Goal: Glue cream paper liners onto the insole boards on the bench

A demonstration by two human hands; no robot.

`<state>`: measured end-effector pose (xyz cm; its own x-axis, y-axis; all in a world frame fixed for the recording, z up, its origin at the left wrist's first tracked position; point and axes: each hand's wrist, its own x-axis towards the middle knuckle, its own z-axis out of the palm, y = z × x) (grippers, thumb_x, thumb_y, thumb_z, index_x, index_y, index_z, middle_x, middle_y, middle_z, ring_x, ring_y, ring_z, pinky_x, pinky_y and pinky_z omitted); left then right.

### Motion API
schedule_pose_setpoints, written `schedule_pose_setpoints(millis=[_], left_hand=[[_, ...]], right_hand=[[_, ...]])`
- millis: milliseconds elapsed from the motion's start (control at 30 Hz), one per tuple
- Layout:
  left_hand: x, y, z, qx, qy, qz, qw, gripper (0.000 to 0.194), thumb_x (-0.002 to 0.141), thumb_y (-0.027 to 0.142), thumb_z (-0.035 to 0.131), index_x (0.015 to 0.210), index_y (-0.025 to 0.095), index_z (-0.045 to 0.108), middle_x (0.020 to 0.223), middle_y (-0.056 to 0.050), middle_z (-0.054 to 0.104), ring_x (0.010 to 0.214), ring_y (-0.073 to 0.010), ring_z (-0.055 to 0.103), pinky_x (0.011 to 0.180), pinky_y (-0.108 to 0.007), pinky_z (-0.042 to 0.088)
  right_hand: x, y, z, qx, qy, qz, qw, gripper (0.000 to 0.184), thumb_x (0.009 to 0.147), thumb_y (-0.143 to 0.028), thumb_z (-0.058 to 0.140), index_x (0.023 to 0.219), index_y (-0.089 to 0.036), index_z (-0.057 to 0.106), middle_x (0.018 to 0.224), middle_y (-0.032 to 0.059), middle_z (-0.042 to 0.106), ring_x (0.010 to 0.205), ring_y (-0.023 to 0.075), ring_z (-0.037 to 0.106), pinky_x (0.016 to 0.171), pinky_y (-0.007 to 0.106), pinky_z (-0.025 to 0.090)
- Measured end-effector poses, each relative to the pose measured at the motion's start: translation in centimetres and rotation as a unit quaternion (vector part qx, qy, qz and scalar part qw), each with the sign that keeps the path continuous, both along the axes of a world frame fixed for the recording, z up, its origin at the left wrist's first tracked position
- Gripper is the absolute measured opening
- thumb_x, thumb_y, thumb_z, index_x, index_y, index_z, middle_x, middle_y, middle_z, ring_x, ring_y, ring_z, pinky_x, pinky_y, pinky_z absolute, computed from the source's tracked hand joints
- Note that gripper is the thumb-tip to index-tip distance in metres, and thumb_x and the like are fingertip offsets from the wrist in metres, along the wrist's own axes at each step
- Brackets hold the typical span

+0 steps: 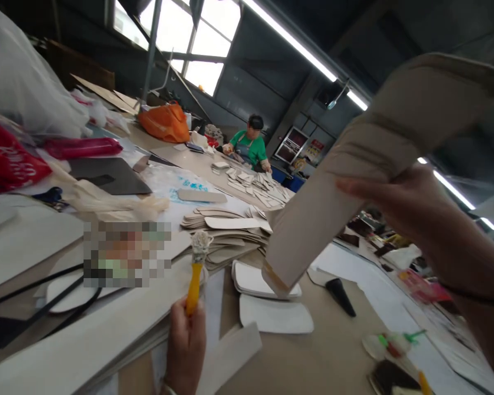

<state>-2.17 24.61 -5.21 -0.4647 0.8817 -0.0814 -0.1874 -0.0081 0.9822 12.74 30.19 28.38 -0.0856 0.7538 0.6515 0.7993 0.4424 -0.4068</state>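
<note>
My left hand is closed round the yellow handle of a brush, held upright with its whitish, clotted head at the top. In my right hand is a long beige padded panel, raised and tilted over the table, with creases across it and a curled far end. Fingers of that hand wrap behind the panel and are partly hidden. Below the panel lie white rounded pieces. Beyond the brush head sits a stack of beige cut pieces. Long pale panels are piled beside my left hand.
A dark cone-shaped object and a small bottle with a green nozzle lie at the right. Plastic bags and an orange bag fill the far left. A person in green works at the table's far end among scattered pieces.
</note>
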Motion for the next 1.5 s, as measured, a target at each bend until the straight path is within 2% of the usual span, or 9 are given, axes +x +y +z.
schedule_pose_setpoints(millis=[100, 233, 367, 733, 867, 1167, 1267, 1400, 1500], left_hand=[[0.7, -0.4, 0.2, -0.001, 0.016, -0.016, 1.0, 0.033, 0.072, 0.055, 0.05, 0.076, 0.023, 0.042, 0.054, 0.008, 0.038, 0.048, -0.0138, 0.041, 0.046, -0.026, 0.036], [1.6, -1.4, 0.4, 0.004, 0.072, -0.063, 0.995, 0.028, 0.074, 0.05, 0.05, 0.07, 0.024, 0.038, 0.052, 0.008, 0.035, 0.047, -0.013, 0.038, 0.046, -0.025, 0.033], [2.1, -2.2, 0.1, 0.026, 0.133, -0.095, 0.986, 0.028, 0.076, 0.05, 0.047, 0.068, 0.025, 0.036, 0.052, 0.008, 0.033, 0.047, -0.0126, 0.037, 0.047, -0.024, 0.033], [2.2, -3.3, 1.7, 0.026, 0.28, -0.073, 0.957, 0.03, 0.073, 0.054, 0.046, 0.066, 0.025, 0.04, 0.047, 0.008, 0.039, 0.044, -0.0135, 0.042, 0.047, -0.024, 0.033], [2.7, -3.9, 2.6, 0.036, 0.28, -0.092, 0.955, 0.032, 0.074, 0.054, 0.047, 0.065, 0.025, 0.039, 0.047, 0.008, 0.039, 0.045, -0.0133, 0.042, 0.047, -0.024, 0.033], [5.5, -5.9, 1.4, 0.053, 0.212, -0.146, 0.965, 0.038, 0.075, 0.055, 0.046, 0.057, 0.022, 0.039, 0.048, 0.008, 0.031, 0.046, -0.0108, 0.032, 0.045, -0.023, 0.029], [6.0, -5.7, 0.5, 0.037, 0.209, -0.119, 0.97, 0.039, 0.075, 0.055, 0.046, 0.055, 0.022, 0.038, 0.047, 0.007, 0.033, 0.047, -0.0113, 0.034, 0.047, -0.024, 0.031], [5.4, -5.0, -0.5, 0.012, 0.25, -0.091, 0.964, 0.039, 0.074, 0.053, 0.044, 0.053, 0.022, 0.037, 0.045, 0.007, 0.034, 0.047, -0.0115, 0.036, 0.047, -0.024, 0.031], [4.9, -4.7, -0.7, 0.001, 0.268, -0.09, 0.959, 0.037, 0.075, 0.051, 0.043, 0.054, 0.022, 0.038, 0.046, 0.006, 0.034, 0.047, -0.0116, 0.037, 0.049, -0.024, 0.032]], right_hand=[[3.5, -5.5, -2.9, -0.019, 0.05, -0.116, 0.992, 0.029, 0.051, -0.038, 0.076, 0.076, -0.027, 0.069, 0.078, 0.0043, 0.071, 0.073, 0.029, 0.066, 0.061, 0.043, 0.054], [6.7, -10.0, -11.0, -0.174, 0.047, -0.188, 0.965, 0.025, 0.056, -0.042, 0.066, 0.067, -0.019, 0.065, 0.066, 0.0067, 0.069, 0.068, 0.0299, 0.065, 0.059, 0.042, 0.053], [8.9, -11.8, -16.6, -0.15, 0.084, -0.269, 0.948, 0.035, 0.06, -0.045, 0.064, 0.078, -0.015, 0.061, 0.077, 0.0097, 0.07, 0.077, 0.0294, 0.065, 0.063, 0.036, 0.052], [12.9, -14.0, -25.5, -0.191, 0.29, -0.165, 0.923, 0.042, 0.062, -0.044, 0.069, 0.09, -0.014, 0.06, 0.088, 0.0123, 0.07, 0.084, 0.0301, 0.065, 0.072, 0.04, 0.053], [14.5, -14.4, -25.6, -0.178, 0.392, -0.128, 0.893, 0.046, 0.063, -0.047, 0.07, 0.092, -0.013, 0.06, 0.092, 0.0119, 0.069, 0.086, 0.0294, 0.065, 0.073, 0.038, 0.054], [16.2, -14.8, -16.2, -0.384, 0.297, 0.069, 0.872, 0.047, 0.07, -0.043, 0.066, 0.106, -0.015, 0.059, 0.096, 0.0087, 0.068, 0.082, 0.0253, 0.065, 0.065, 0.034, 0.054], [15.7, -11.6, -18.7, -0.467, 0.182, 0.101, 0.859, 0.045, 0.072, -0.041, 0.064, 0.109, -0.015, 0.058, 0.103, 0.0077, 0.066, 0.089, 0.0238, 0.063, 0.071, 0.032, 0.053], [14.9, -7.8, -24.9, -0.495, 0.066, -0.003, 0.866, 0.045, 0.059, -0.033, 0.075, 0.097, -0.013, 0.06, 0.094, 0.0084, 0.067, 0.087, 0.0254, 0.061, 0.072, 0.033, 0.051], [14.5, -7.0, -27.2, -0.491, 0.047, -0.044, 0.869, 0.045, 0.061, -0.034, 0.074, 0.098, -0.013, 0.057, 0.098, 0.0105, 0.064, 0.09, 0.0268, 0.059, 0.074, 0.035, 0.049]])
